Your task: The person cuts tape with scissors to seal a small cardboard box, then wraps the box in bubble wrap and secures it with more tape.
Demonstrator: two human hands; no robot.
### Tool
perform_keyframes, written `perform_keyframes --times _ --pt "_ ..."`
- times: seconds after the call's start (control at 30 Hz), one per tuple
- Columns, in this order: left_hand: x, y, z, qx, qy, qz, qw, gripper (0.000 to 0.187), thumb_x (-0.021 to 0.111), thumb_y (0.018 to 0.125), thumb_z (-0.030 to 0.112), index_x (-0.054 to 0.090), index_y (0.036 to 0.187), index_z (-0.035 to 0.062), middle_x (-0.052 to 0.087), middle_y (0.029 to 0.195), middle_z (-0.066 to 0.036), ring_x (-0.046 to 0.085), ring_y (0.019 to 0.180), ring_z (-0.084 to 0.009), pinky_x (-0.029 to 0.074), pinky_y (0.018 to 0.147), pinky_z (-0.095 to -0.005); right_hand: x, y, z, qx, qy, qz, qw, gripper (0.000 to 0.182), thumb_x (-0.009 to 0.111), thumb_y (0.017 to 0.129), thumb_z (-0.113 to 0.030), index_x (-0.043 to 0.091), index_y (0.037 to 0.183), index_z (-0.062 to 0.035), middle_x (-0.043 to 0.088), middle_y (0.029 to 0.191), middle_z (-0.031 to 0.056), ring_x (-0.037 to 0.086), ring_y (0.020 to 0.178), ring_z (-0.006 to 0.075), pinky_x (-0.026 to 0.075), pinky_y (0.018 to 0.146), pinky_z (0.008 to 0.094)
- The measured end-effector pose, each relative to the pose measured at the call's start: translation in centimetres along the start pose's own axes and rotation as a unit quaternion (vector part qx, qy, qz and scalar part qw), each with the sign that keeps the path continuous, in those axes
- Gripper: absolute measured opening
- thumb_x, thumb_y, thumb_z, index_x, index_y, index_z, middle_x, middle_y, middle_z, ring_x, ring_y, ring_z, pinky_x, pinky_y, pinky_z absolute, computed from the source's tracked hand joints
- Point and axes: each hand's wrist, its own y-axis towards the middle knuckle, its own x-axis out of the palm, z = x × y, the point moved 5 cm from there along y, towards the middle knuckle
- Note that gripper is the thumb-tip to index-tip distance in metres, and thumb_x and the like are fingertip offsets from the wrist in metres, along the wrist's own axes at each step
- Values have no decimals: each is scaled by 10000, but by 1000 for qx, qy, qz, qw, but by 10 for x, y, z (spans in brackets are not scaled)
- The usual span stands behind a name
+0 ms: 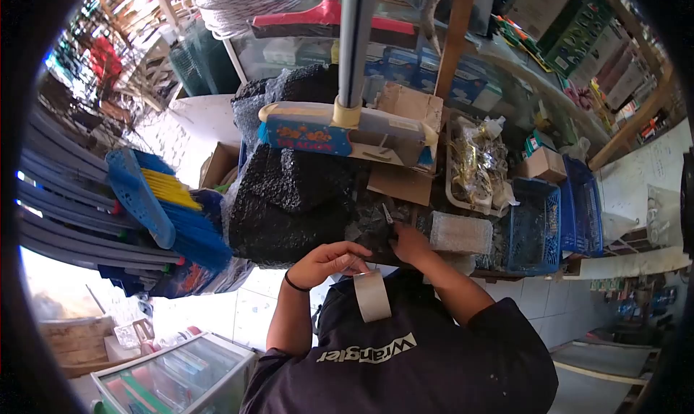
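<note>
A wide roll of tape (373, 297) hangs at the fingers of my left hand (329, 262), against the front of my dark shirt. Those fingers are bent together around its upper edge. My right hand (411, 245) reaches to the table's near side, its fingers closed around a slim pointed metal tool (387, 213), which looks like scissors; its handle is hidden in the hand. Just left of it lies a large bundle of black bubble wrap (278, 211). A bubble-wrapped block (461, 233) sits to the right of my right hand.
A push broom (347, 128) labelled Dragon stands across the back of the table. To the right are a tray of shiny packets (477, 164) and a blue crate (533, 222). At left, a blue and yellow broom (170, 204) sticks out. A glass-topped case (173, 374) stands lower left.
</note>
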Motion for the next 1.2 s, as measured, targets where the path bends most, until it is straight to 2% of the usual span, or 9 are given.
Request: perform_keyframes --times 0.1,0.27,0.37,0.5,0.7,0.9,0.93,1.03,1.2 --pt "5 9 -1 -16 17 2 1000 450 434 973 332 479 1240 -28 647 1016 -121 604 985 -183 461 879 -310 -36 -25 -21 15 129 13 992 283 612 844 -273 591 950 -11 641 810 151 627 704 299 499 650 385" --pt "22 25 5 -33 37 -5 999 477 440 966 366 482 1242 -21 649 992 -122 615 968 -194 467 868 -324 -70 -68 -32 145 526 -83 834 402 530 932 -380 615 785 -16 595 663 40 533 596 95 435 560 249" --pt "37 31 3 -41 51 5 998 477 436 968 358 462 1262 -16 645 1002 -119 610 976 -194 465 878 -333 -88 -93 -35 88 537 -196 816 385 512 946 -354 614 761 -33 585 665 10 503 558 69 407 530 224" --pt "55 30 -15 -49 26 55 997 465 431 972 344 424 1301 15 633 1034 -107 591 1003 -186 456 894 -334 -112 -141 -53 -52 455 -250 853 357 589 897 -371 639 858 -20 623 757 23 551 637 97 441 588 249" --pt "69 18 -45 21 -61 118 991 476 441 971 309 348 1362 53 616 1070 -150 571 1079 -242 450 934 -394 -112 -155 -54 -72 426 -241 869 377 649 847 -376 645 908 -4 631 765 58 566 662 146 445 617 311" --pt "62 18 -61 113 -151 258 947 493 445 969 300 308 1385 77 567 1160 -165 570 1078 -273 469 908 -421 -121 -134 -47 -145 298 -117 936 356 652 827 -357 588 760 -13 593 718 149 557 621 266 433 594 361" --pt "61 16 -57 106 -133 292 941 476 449 969 287 322 1375 74 558 1169 -151 573 1059 -253 481 878 -401 -118 -127 -46 -143 252 -114 950 318 652 811 -320 572 750 -19 581 743 173 572 660 338 446 598 388" --pt "48 7 -56 114 -15 353 929 451 445 971 272 340 1362 74 563 1157 -134 576 1033 -229 489 842 -362 -103 -110 -47 -152 120 -29 981 275 648 791 -296 588 786 -28 589 787 158 588 702 367 466 602 413" --pt "39 -3 -45 119 43 331 935 394 481 959 181 375 1320 63 571 1104 -99 574 960 -163 475 798 -285 -55 -79 -43 -154 -65 65 984 169 623 765 -255 638 815 -95 601 862 92 590 869 283 450 715 431"
